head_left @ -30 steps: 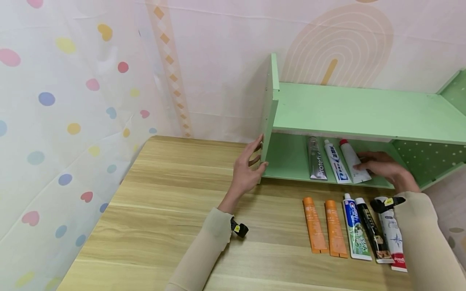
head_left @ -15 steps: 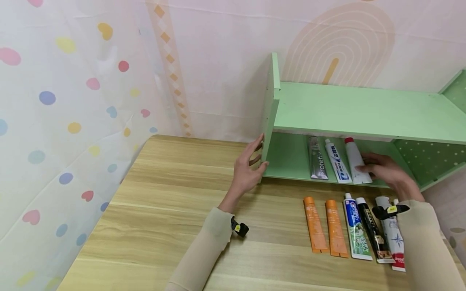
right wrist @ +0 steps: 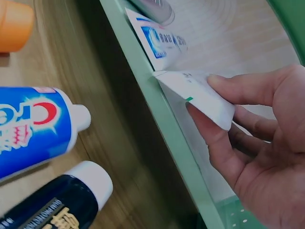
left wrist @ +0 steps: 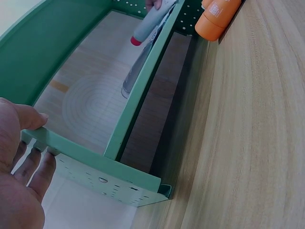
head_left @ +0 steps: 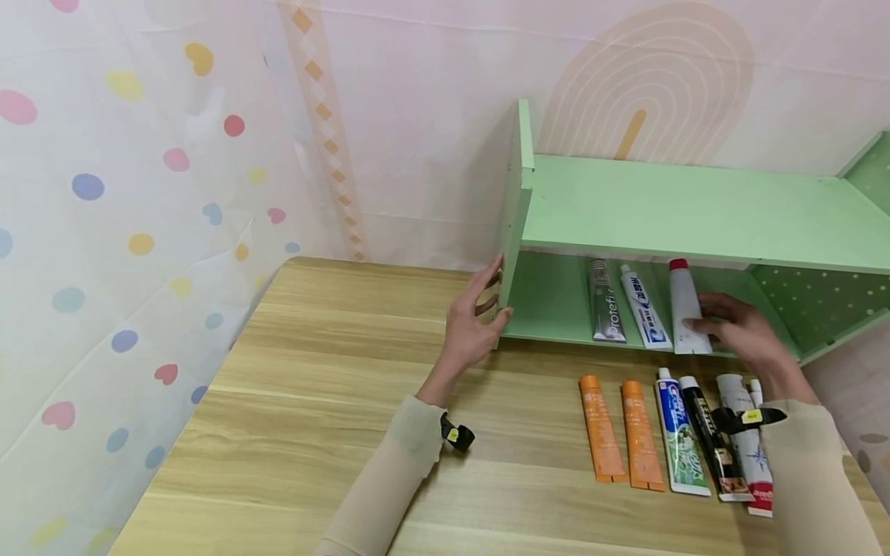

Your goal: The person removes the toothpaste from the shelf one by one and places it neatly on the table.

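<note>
In the head view my right hand (head_left: 740,332) pinches a white toothpaste tube with a red cap (head_left: 687,305) over the front of the lower shelf. The right wrist view shows the thumb on one face of the tube (right wrist: 198,90) and fingers under the other. A grey Protefix tube (head_left: 606,303) and a white-and-blue toothpaste tube (head_left: 645,307) lie on that shelf, left of the held one. My left hand (head_left: 475,320) grips the left side panel of the green shelf unit (head_left: 516,224), thumb at its front edge, fingers along the outside, as the left wrist view also shows.
On the wooden table (head_left: 334,371) before the shelf lie two orange tubes (head_left: 602,432), a blue-and-green toothpaste tube (head_left: 681,440), a black tube (head_left: 716,444) and a white-and-red tube (head_left: 754,463) partly behind the right sleeve. The upper shelf board (head_left: 695,205) overhangs the lower one.
My right hand has moved the red-capped tube rightward, away from the white-and-blue tube, and turned it more upright in the head view. The left hand has stayed in place.
</note>
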`<act>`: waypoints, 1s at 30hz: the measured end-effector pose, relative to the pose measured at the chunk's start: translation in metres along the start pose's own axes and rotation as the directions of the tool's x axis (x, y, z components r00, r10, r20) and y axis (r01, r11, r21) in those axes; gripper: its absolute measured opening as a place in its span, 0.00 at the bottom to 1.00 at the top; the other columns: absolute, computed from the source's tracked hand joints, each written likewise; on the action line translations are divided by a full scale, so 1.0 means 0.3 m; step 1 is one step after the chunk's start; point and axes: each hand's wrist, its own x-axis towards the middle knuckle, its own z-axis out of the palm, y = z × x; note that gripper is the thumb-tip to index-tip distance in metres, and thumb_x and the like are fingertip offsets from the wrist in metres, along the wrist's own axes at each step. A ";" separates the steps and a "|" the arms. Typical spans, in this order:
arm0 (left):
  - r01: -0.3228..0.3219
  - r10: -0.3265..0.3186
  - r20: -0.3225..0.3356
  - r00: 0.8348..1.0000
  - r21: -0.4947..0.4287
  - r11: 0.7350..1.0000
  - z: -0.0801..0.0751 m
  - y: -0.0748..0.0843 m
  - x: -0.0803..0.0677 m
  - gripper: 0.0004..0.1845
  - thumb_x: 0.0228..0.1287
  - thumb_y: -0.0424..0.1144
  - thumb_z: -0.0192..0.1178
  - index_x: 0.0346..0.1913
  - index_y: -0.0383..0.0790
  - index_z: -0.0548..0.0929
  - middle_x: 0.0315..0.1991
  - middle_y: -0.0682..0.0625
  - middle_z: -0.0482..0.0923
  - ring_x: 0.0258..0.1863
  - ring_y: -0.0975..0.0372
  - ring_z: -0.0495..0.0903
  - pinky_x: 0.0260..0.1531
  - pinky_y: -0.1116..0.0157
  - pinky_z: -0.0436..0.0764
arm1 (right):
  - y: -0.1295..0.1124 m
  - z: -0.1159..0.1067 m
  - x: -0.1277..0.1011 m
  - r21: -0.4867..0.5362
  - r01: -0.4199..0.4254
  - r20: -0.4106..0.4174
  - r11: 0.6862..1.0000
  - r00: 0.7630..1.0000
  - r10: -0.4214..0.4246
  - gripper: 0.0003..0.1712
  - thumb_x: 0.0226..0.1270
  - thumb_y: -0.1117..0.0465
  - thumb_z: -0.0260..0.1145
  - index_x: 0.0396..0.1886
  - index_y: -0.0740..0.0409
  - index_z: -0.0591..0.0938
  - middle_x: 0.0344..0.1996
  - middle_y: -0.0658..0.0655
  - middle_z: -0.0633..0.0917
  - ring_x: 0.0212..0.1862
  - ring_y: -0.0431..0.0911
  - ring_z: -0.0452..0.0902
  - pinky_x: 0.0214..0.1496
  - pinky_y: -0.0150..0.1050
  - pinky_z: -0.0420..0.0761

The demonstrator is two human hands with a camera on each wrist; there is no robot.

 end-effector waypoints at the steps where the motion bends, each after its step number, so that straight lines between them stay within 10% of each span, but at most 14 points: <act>1: 0.000 0.000 0.000 1.000 -0.002 1.000 0.001 0.001 0.000 0.46 0.63 0.22 0.64 0.79 0.61 0.64 0.73 0.52 0.70 0.71 0.56 0.72 0.63 0.56 0.82 | 0.000 0.002 -0.005 0.009 0.000 -0.009 1.000 1.000 0.001 0.43 0.76 0.50 0.63 0.78 0.70 0.58 0.49 0.43 0.77 0.39 0.28 0.74 0.37 0.31 0.83; 14: -0.010 0.010 -0.016 1.000 -0.016 1.000 0.007 0.004 0.004 0.45 0.61 0.19 0.64 0.79 0.50 0.65 0.72 0.46 0.71 0.71 0.50 0.73 0.62 0.50 0.82 | -0.025 0.046 -0.082 0.214 -0.036 -0.073 0.976 0.996 0.053 0.50 0.72 0.50 0.68 0.80 0.69 0.54 0.48 0.32 0.72 0.43 0.24 0.76 0.45 0.23 0.84; 20: -0.003 0.003 -0.019 1.000 -0.019 1.000 0.005 0.057 -0.002 0.42 0.61 0.17 0.62 0.79 0.40 0.64 0.72 0.39 0.70 0.71 0.44 0.72 0.63 0.46 0.81 | -0.038 0.070 -0.122 0.400 0.003 -0.098 0.916 0.994 0.039 0.48 0.68 0.59 0.72 0.80 0.68 0.57 0.43 0.31 0.80 0.40 0.28 0.82 0.41 0.24 0.86; 27: -0.012 0.012 -0.009 1.000 -0.028 1.000 -0.010 0.123 -0.011 0.41 0.61 0.16 0.62 0.77 0.38 0.66 0.71 0.38 0.71 0.70 0.43 0.73 0.63 0.46 0.81 | -0.040 0.100 -0.175 0.505 0.033 -0.092 0.863 0.996 0.016 0.28 0.66 0.65 0.73 0.62 0.41 0.77 0.41 0.34 0.84 0.40 0.29 0.84 0.39 0.24 0.86; 30: -0.017 0.017 -0.010 1.000 -0.028 0.999 -0.010 0.120 -0.011 0.41 0.61 0.17 0.62 0.77 0.38 0.66 0.71 0.38 0.71 0.70 0.44 0.73 0.62 0.46 0.81 | -0.045 0.115 -0.192 0.464 0.048 -0.094 0.885 0.996 -0.004 0.27 0.66 0.65 0.73 0.60 0.38 0.77 0.41 0.33 0.84 0.41 0.28 0.84 0.39 0.24 0.86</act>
